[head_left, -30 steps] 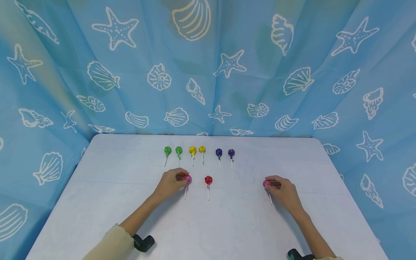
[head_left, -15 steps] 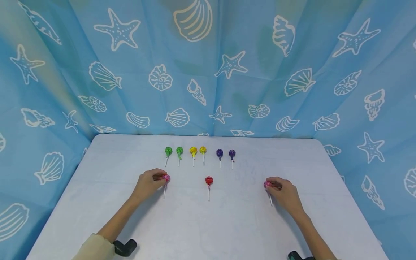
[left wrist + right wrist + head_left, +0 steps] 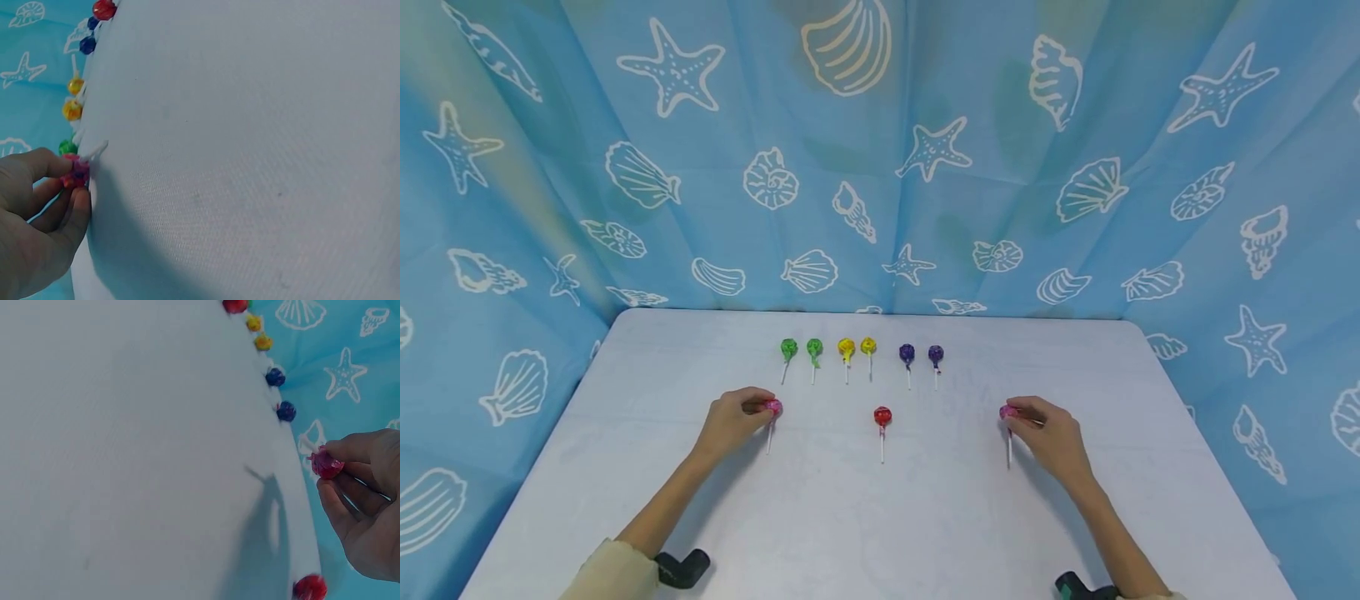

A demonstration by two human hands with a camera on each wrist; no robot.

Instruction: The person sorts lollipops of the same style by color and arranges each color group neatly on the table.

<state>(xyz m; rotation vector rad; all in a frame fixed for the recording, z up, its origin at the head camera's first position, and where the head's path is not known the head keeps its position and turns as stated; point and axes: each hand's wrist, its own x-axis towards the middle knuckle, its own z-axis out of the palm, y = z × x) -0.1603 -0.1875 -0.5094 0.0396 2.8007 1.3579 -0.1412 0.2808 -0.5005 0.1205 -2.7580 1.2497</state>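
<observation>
My left hand (image 3: 730, 421) pinches a pink lollipop (image 3: 773, 407) by its wrapped head, left of the middle of the table; its white stick points toward me. In the left wrist view, thumb and fingers hold that pink head (image 3: 76, 172). On the right, my right hand (image 3: 1051, 435) pinches a second pink lollipop (image 3: 1007, 412) between thumb and fingertips. The right wrist view shows this one (image 3: 326, 464) raised above the table, its shadow apart from it. Between the hands lies a red lollipop (image 3: 882, 416). Another red lollipop (image 3: 310, 588) appears low in the right wrist view; the head view does not show it.
Along the back of the white table (image 3: 925, 517) lie two green lollipops (image 3: 788, 347), two yellow ones (image 3: 846, 347) and two purple ones (image 3: 907, 354). A blue curtain (image 3: 865, 167) with shell prints hangs behind. Black devices (image 3: 682, 569) sit at both wrists.
My left hand has carried its pink lollipop to the left, away from the red one. My right hand has shifted slightly up and left with its pink lollipop.
</observation>
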